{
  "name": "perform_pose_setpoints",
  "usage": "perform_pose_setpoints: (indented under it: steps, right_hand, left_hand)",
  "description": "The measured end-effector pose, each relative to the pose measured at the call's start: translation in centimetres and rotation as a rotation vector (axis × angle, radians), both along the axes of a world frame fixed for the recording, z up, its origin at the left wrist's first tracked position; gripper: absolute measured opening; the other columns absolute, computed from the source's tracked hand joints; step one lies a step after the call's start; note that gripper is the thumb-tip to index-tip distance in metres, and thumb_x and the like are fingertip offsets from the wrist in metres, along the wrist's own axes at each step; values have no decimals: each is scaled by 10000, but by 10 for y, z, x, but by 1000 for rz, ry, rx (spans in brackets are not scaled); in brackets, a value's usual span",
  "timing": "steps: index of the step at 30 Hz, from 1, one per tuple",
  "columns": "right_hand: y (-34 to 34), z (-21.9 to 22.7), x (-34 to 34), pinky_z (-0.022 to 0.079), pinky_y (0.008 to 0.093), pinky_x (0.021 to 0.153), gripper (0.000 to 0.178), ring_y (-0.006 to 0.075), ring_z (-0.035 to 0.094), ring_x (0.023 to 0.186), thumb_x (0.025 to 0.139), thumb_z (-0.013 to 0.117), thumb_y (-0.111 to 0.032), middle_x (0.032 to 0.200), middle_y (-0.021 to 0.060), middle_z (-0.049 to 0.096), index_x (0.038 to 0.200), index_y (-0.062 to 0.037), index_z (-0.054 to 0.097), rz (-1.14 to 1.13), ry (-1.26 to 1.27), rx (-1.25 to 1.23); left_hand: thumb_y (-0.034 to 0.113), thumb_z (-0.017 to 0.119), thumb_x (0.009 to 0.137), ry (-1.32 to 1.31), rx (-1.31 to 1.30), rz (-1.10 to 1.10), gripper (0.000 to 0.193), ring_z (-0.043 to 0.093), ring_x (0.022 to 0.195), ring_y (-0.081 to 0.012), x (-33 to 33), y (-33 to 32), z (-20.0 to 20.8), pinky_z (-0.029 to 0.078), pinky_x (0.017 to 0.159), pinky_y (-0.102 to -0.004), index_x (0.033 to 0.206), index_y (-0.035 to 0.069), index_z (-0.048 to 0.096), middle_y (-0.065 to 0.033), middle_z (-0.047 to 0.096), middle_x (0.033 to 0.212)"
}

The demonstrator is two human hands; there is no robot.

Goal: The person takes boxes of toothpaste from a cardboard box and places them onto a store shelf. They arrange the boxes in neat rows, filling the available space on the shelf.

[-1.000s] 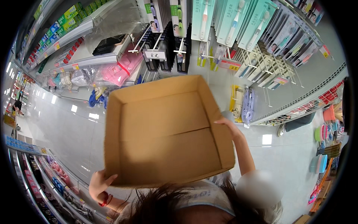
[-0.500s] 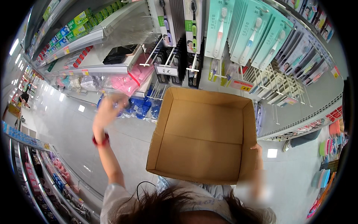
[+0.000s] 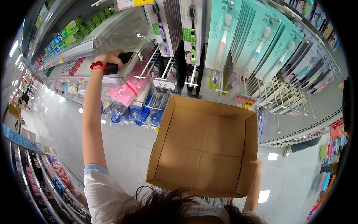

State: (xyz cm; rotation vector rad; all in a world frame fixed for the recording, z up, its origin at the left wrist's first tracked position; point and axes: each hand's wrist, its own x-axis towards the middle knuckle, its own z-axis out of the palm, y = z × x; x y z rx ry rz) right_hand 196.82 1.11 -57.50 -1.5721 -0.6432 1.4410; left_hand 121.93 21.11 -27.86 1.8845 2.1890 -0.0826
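My left hand (image 3: 108,59) reaches to the shelf at the upper left, its fingers closed over a flat black wallet-like thing (image 3: 112,68). A dark part (image 3: 126,57) shows beyond the fingertips; whether it belongs to the same thing I cannot tell. A red band circles that wrist. My right hand (image 3: 256,163) grips the right wall of an open brown cardboard box (image 3: 209,130), with its thumb over the edge. The box is tilted toward me before my body, and nothing lies inside it.
Carded toothbrushes (image 3: 223,35) hang on hooks ahead, with bare metal prongs (image 3: 192,80) jutting toward the box. Pink packaged goods (image 3: 128,87) and blue bagged items (image 3: 138,115) sit below the shelf. Another rack (image 3: 52,179) stands at the lower left.
My left hand has moved up and away from me onto the black thing on the shelf. The box has shifted slightly toward me, still in my right hand.
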Motion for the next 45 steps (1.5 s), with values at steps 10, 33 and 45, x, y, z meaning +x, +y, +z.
perform_pose_setpoints:
  steps: [10, 33, 45]
  right_hand:
    - [8, 62, -32, 405, 283, 799, 527, 191, 516, 906, 655, 584, -86, 1039, 94, 538, 1154, 29, 460, 77, -19, -186]
    - [-24, 255, -72, 337, 375, 964, 653, 288, 391, 1199, 674, 691, -109, 1283, 171, 410, 1250, -7, 399, 811, -903, 477]
    - [-8, 374, -202, 463, 354, 834, 978, 318, 547, 1016, 491, 805, -408, 1162, 273, 486, 1209, 113, 392, 549, -491, 1437]
  left_hand:
    - [296, 684, 451, 69, -43, 105, 799, 527, 1032, -300, -8, -29, 17, 427, 846, -329, 1172, 13, 488, -182, 550, 1119]
    - [149, 726, 531, 97, 745, -367, 595, 556, 827, -307, 104, -172, 46, 454, 729, -373, 1090, 61, 544, -120, 544, 955]
    - [128, 749, 433, -622, 623, -942, 756, 582, 817, -188, 321, -217, 123, 456, 712, -265, 1123, -50, 492, -118, 574, 983]
